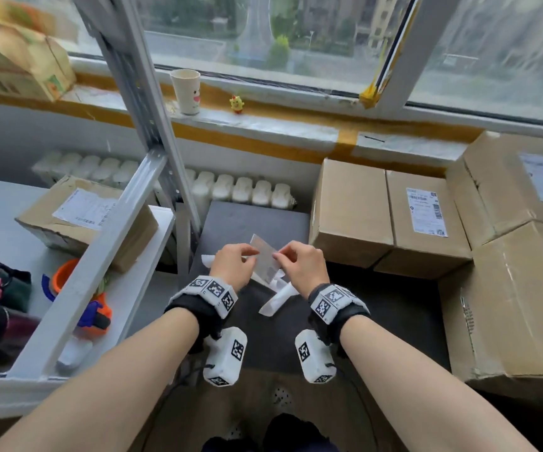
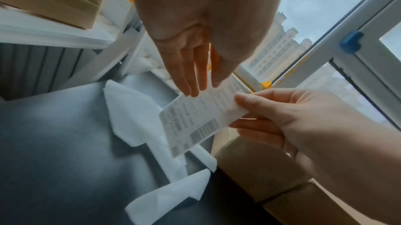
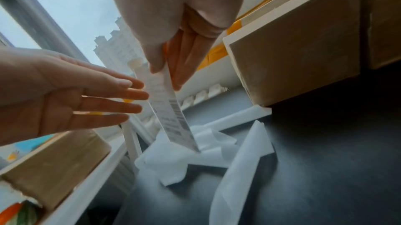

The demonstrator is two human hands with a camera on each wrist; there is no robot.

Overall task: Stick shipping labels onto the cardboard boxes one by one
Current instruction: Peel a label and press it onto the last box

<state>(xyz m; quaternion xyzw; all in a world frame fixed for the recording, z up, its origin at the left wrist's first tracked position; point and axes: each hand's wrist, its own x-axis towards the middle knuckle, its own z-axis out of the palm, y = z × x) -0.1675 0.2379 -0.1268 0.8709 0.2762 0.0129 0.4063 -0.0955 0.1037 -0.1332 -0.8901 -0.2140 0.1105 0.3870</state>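
Observation:
A white printed shipping label (image 1: 265, 261) is held up over the dark table (image 1: 247, 220) between both hands. My right hand (image 1: 279, 257) pinches its right edge between thumb and fingers (image 3: 159, 67). My left hand (image 1: 251, 255) lies against the label's face (image 2: 195, 122) with straight fingers (image 3: 132, 95). To the right sit two cardboard boxes side by side: a bare one (image 1: 350, 207) and one carrying a label (image 1: 426, 220). Peeled white backing strips (image 1: 276, 301) lie on the table under the hands.
Two larger boxes (image 1: 521, 298) are stacked at the far right, the upper one (image 1: 508, 177) labelled. A metal shelf (image 1: 107, 243) on the left holds a labelled box (image 1: 84, 220) and an orange tape dispenser (image 1: 95, 313). A paper cup (image 1: 186, 91) stands on the windowsill.

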